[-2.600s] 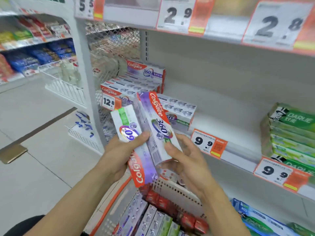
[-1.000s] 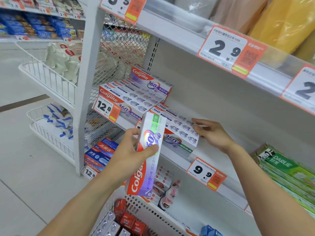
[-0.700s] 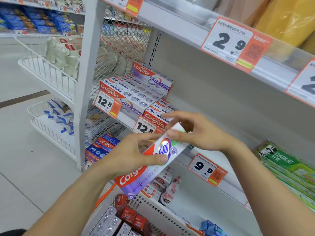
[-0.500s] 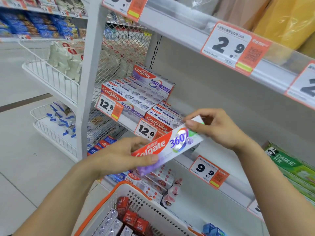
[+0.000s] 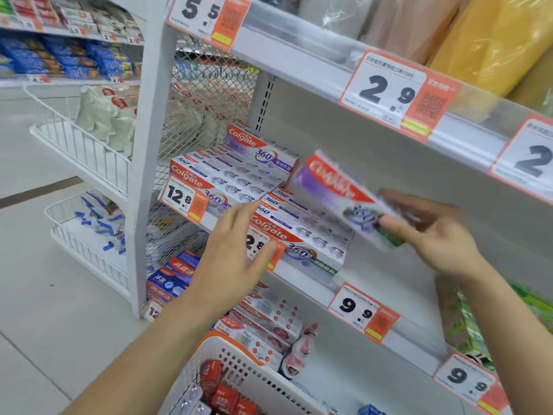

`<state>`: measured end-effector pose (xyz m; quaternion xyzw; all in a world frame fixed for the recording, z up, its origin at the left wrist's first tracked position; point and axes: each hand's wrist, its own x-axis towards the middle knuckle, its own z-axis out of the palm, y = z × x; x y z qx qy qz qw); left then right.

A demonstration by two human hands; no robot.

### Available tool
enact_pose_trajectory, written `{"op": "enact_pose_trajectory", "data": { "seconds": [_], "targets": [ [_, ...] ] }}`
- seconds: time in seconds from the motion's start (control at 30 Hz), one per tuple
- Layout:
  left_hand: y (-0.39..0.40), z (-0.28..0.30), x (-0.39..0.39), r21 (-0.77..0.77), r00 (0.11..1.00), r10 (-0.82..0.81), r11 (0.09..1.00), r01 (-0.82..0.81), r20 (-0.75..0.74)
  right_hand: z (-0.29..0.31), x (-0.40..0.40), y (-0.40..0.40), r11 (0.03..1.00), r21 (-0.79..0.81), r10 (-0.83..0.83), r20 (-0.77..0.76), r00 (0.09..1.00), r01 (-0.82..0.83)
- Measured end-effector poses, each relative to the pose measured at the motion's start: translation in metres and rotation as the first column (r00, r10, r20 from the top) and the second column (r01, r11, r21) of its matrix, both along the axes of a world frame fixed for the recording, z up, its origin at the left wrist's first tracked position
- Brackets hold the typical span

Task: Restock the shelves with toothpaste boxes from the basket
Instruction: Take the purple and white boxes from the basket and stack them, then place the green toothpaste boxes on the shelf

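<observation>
My right hand (image 5: 431, 232) grips one end of a blurred white, red and purple Colgate toothpaste box (image 5: 338, 190), held above the row of Colgate boxes (image 5: 302, 232) on the middle shelf (image 5: 308, 283). My left hand (image 5: 236, 259) hovers with straight fingers in front of the shelf's 12.8 price tag, holding nothing. A taller stack of Colgate 360 boxes (image 5: 227, 175) stands further left. The white basket with an orange rim (image 5: 227, 357) sits at the bottom, with red and silver boxes inside.
Green Darlie boxes (image 5: 466, 324) stand at the right of the shelf. The upper shelf edge with its 2.9 price tag (image 5: 389, 91) hangs close above my right hand. A white upright post (image 5: 149, 163) and wire baskets (image 5: 83, 151) lie to the left.
My left hand has let go of the Colgate box. My right hand alone has carried it up and right over the shelf's row of boxes.
</observation>
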<state>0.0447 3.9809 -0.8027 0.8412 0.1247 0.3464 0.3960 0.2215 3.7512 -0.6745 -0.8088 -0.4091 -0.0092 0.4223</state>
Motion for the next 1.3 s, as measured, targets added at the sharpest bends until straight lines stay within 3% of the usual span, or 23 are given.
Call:
{"op": "enact_pose_trajectory", "data": {
  "seconds": [0.07,0.13,0.23,0.37,0.53,0.77,0.93,1.03,1.1,1.2,1.3],
  "targets": [
    [0.004,-0.007,0.014,0.170,0.996,0.079,0.983,-0.072,-0.038,-0.002,0.025,0.013,0.982,0.065,-0.184,0.080,0.980,0.179],
    [0.010,-0.017,0.028,0.247,0.987,0.119,0.965,-0.089,-0.108,-0.007,0.049,0.028,0.955,0.010,-0.294,0.137,0.946,0.295],
    [0.019,-0.030,0.040,0.296,0.978,0.137,0.951,-0.086,-0.157,-0.023,0.080,0.041,0.943,-0.173,-0.264,0.136,0.955,0.285],
    [0.025,-0.035,0.044,0.276,0.984,0.118,0.958,-0.078,-0.132,-0.044,0.091,0.052,0.955,-0.261,-0.164,-0.061,0.985,0.143],
    [0.028,-0.036,0.042,0.272,0.983,0.094,0.961,-0.049,-0.156,-0.061,0.093,0.063,0.970,-0.240,-0.126,-0.362,0.924,0.038],
    [0.025,-0.035,0.043,0.261,0.982,0.099,0.964,-0.054,-0.162,-0.074,0.101,0.061,0.977,-0.209,-0.133,-0.472,0.872,0.036],
    [0.023,-0.035,0.043,0.255,0.979,0.095,0.966,-0.046,-0.181,-0.074,0.097,0.063,0.968,-0.247,-0.139,-0.420,0.897,0.034],
    [0.026,-0.033,0.039,0.273,0.976,0.083,0.962,-0.025,-0.203,-0.067,0.084,0.064,0.944,-0.299,-0.185,-0.120,0.975,0.142],
    [0.025,-0.026,0.035,0.252,0.987,0.102,0.965,-0.068,-0.123,-0.057,0.065,0.064,0.961,-0.154,-0.222,0.071,0.972,0.231],
    [0.017,-0.008,0.025,0.118,0.985,0.138,0.982,-0.150,0.103,-0.045,0.002,0.051,0.976,0.117,-0.194,0.095,0.976,0.183],
    [-0.003,-0.005,0.019,-0.059,0.999,-0.025,0.998,0.026,0.029,-0.067,-0.071,0.016,0.990,0.139,0.010,-0.052,0.999,-0.003]
  ]
}}
